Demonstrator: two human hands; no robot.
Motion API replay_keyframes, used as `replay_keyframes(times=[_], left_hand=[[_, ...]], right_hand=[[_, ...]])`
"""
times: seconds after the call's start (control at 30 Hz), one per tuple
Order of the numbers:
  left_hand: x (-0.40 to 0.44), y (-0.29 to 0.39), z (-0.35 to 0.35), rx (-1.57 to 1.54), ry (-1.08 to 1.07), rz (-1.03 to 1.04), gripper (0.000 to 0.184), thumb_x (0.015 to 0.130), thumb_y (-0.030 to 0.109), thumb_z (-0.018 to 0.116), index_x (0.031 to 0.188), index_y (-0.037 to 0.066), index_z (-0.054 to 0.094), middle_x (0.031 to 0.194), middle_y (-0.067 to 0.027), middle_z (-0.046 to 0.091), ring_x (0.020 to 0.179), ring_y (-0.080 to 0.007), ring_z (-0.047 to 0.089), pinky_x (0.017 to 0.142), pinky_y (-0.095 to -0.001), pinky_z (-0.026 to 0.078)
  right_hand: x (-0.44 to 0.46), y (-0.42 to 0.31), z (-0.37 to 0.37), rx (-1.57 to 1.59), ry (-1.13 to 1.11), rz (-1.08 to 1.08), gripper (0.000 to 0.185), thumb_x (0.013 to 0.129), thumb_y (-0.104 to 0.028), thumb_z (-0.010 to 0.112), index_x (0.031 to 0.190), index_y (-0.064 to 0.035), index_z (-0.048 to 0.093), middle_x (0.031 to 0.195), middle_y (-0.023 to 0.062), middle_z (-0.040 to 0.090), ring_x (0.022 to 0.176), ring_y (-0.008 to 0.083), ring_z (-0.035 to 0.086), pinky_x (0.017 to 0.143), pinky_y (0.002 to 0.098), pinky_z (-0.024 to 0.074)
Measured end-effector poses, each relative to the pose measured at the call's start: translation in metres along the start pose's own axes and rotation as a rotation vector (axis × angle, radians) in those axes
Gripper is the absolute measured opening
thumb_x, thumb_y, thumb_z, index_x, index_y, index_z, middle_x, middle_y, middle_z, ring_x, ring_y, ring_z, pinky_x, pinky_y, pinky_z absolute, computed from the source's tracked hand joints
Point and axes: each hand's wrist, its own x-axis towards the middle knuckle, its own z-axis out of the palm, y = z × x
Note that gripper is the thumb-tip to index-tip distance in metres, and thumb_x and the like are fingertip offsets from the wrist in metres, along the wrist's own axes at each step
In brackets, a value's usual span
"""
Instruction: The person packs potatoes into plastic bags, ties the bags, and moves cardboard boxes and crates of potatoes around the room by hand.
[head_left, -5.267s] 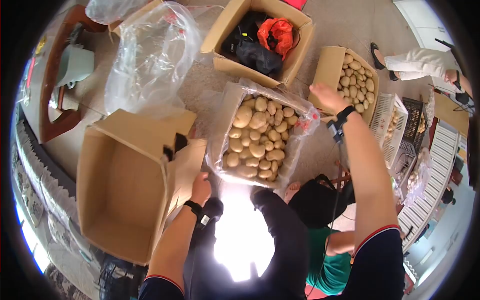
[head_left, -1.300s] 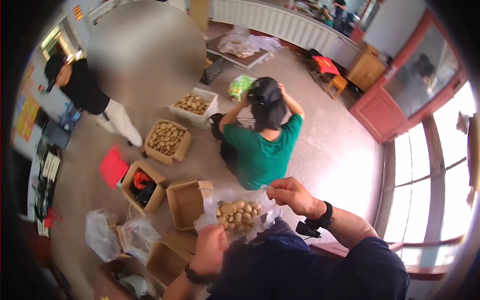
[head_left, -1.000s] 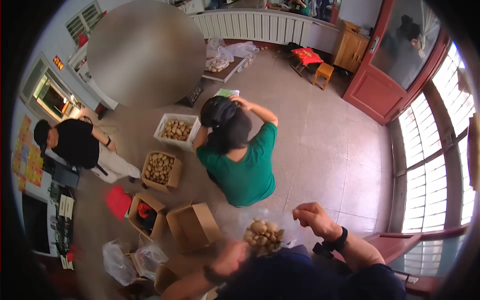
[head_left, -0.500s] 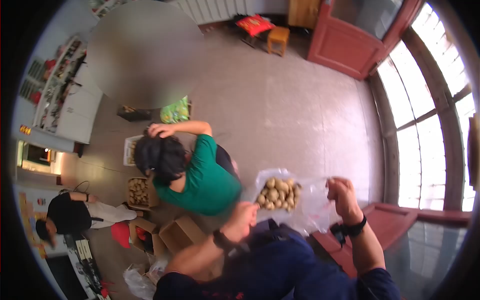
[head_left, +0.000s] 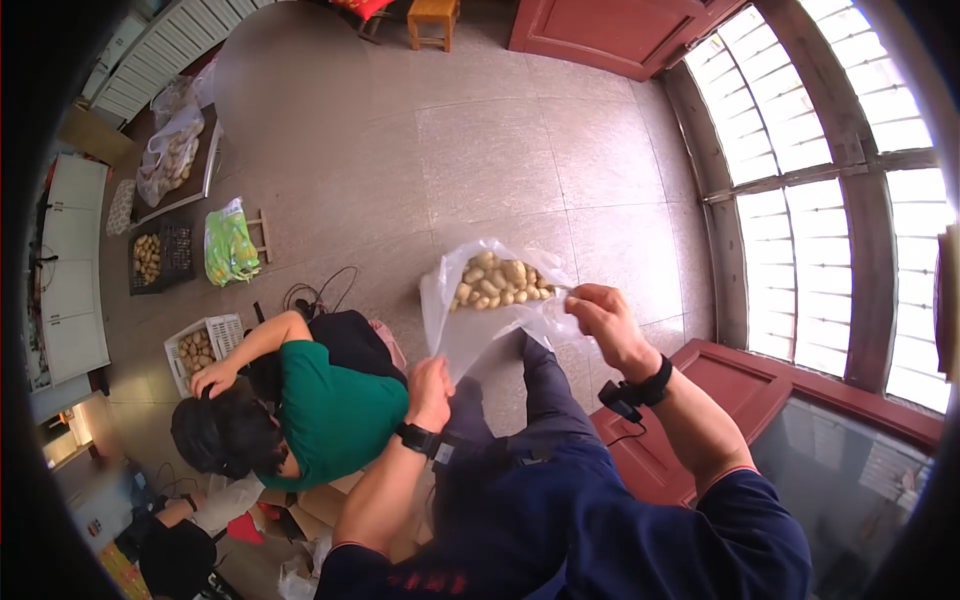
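Potatoes [head_left: 500, 281] lie together in a clear plastic bag [head_left: 437, 300] in front of my legs. Its near left edge is pinched in my left hand [head_left: 430, 392], which is closed. At the right, my right hand [head_left: 603, 318] is closed on the bag's other edge, close to the potatoes. The plastic is spread between both hands, with the potatoes showing in its opening. Whether a box stands under the bag cannot be made out.
At left a person in a green shirt [head_left: 345, 413] sits close to my left arm. Beyond are a white crate [head_left: 228, 330], a black crate [head_left: 176, 250] and a green bag [head_left: 231, 245]. A red door [head_left: 690, 400] is at right; another person [head_left: 178, 555] is at lower left.
The view has swung right, away from the boxes. The bag of potatoes, first in a box among other boxes, now hangs or rests before my legs, its edges gripped in both hands.
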Motion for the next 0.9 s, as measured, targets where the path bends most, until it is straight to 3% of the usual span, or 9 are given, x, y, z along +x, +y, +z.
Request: replay_keyframes(times=[0.07,0.13,0.2,0.27,0.3,0.4,0.53,0.73,0.9], left_hand=[[0.015,0.010,0.012,0.008,0.003,0.005,0.018,0.091,0.019,0.051,0.079,0.006,0.051,0.053,0.0045,0.033,0.041,-0.0079,0.030,0.041,-0.0265,0.030],[0.020,0.018,0.035,0.059,0.060,0.016,0.020,0.092,0.021,0.052,0.079,0.006,0.050,0.053,0.0050,0.031,0.040,-0.0071,0.028,0.041,-0.0266,0.029],[0.025,0.019,0.046,0.093,0.050,-0.005,0.020,0.092,0.023,0.052,0.082,0.006,0.051,0.054,0.0040,0.035,0.043,-0.0079,0.032,0.043,-0.0263,0.032],[0.040,0.027,0.077,0.107,0.033,-0.011,0.021,0.093,0.025,0.053,0.084,0.006,0.052,0.056,0.0030,0.039,0.045,-0.0087,0.037,0.045,-0.0260,0.035],[0.036,0.027,0.091,0.432,-0.055,0.277,0.024,0.093,0.029,0.054,0.089,0.005,0.054,0.061,-0.0003,0.046,0.051,-0.0121,0.044,0.049,-0.0280,0.040],[0.053,0.025,0.114,0.055,0.045,-0.167,0.043,0.091,0.044,0.054,0.101,0.002,0.057,0.085,-0.0114,0.062,0.073,-0.0257,0.060,0.066,-0.0368,0.050],[0.060,0.057,0.137,-0.148,-0.228,-0.551,0.060,0.087,0.058,0.051,0.103,0.000,0.057,0.091,-0.0137,0.063,0.070,-0.0248,0.061,0.065,-0.0358,0.052],[0.113,0.078,0.103,0.147,-0.220,-0.352,0.013,0.090,0.012,0.055,0.099,0.003,0.055,0.070,-0.0035,0.053,0.053,-0.0133,0.051,0.055,-0.0288,0.046],[0.126,0.102,0.080,0.089,-0.156,-0.327,0.010,0.092,0.009,0.048,0.097,0.004,0.053,0.060,0.0023,0.042,0.048,-0.0100,0.038,0.056,-0.0289,0.039]], right_hand=[[0.020,-0.015,0.002,-0.125,-0.100,-0.070,0.021,0.088,-0.018,0.055,0.084,0.0014,0.062,0.063,-0.0006,0.051,0.059,0.0092,0.046,0.054,0.0269,0.0396],[0.031,-0.011,0.014,-0.116,-0.224,-0.183,0.025,0.085,-0.022,0.056,0.081,0.0023,0.062,0.069,0.0180,0.060,0.065,0.0291,0.060,0.063,0.0389,0.0464],[0.040,0.007,0.028,-0.281,-0.348,-0.467,0.026,0.084,-0.022,0.055,0.078,0.0026,0.060,0.071,0.0224,0.061,0.069,0.0384,0.061,0.064,0.0425,0.0480],[0.038,-0.016,0.028,-0.267,-0.403,-0.352,0.026,0.082,-0.023,0.056,0.077,0.0022,0.060,0.071,0.0226,0.061,0.071,0.0401,0.061,0.065,0.0444,0.0495],[0.041,-0.017,0.028,-0.263,-0.452,-0.320,0.025,0.080,-0.023,0.056,0.080,0.0018,0.061,0.071,0.0223,0.061,0.071,0.0394,0.062,0.065,0.0444,0.0501],[0.056,0.001,0.041,-0.319,-0.535,-0.363,0.026,0.078,-0.023,0.056,0.085,0.0006,0.062,0.072,0.0214,0.062,0.070,0.0380,0.063,0.065,0.0456,0.0509],[0.062,0.015,0.056,-0.137,-0.627,-0.352,0.021,0.077,-0.020,0.059,0.086,-0.0015,0.060,0.076,0.0166,0.065,0.072,0.0343,0.063,0.069,0.0445,0.0493],[0.096,0.040,0.067,-0.272,-0.579,-0.321,0.029,0.074,-0.023,0.062,0.088,0.0010,0.054,0.079,0.0214,0.062,0.076,0.0376,0.062,0.070,0.0455,0.0483],[0.106,0.038,0.072,-0.296,-0.608,-0.308,0.036,0.079,-0.034,0.062,0.092,-0.0014,0.054,0.081,0.0176,0.063,0.082,0.0361,0.062,0.083,0.0459,0.0452]])
